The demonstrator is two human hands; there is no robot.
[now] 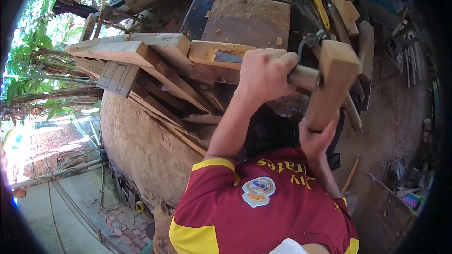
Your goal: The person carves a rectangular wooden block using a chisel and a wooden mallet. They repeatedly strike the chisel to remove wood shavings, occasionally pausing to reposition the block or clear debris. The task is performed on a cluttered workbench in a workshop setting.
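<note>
My left hand (266,73) is closed round the handle of a chisel (303,77). Its flat grey blade (228,57) points left and lies along a gouged, pale hollow in a wooden beam (202,51). In my right hand (319,137) is a squared wooden mallet (333,82), gripped near its lower end and tilted, its thick end up. The mallet overlaps the butt of the chisel handle in the head view, so I cannot tell whether the two touch.
Long timber beams (110,49) slant leftward from the work. A brown board (247,21) rests on the dark bench (195,11) among wood chips. To the right lie a yellow-handled brush (320,7), a hammer (310,41) and wood strips (336,0).
</note>
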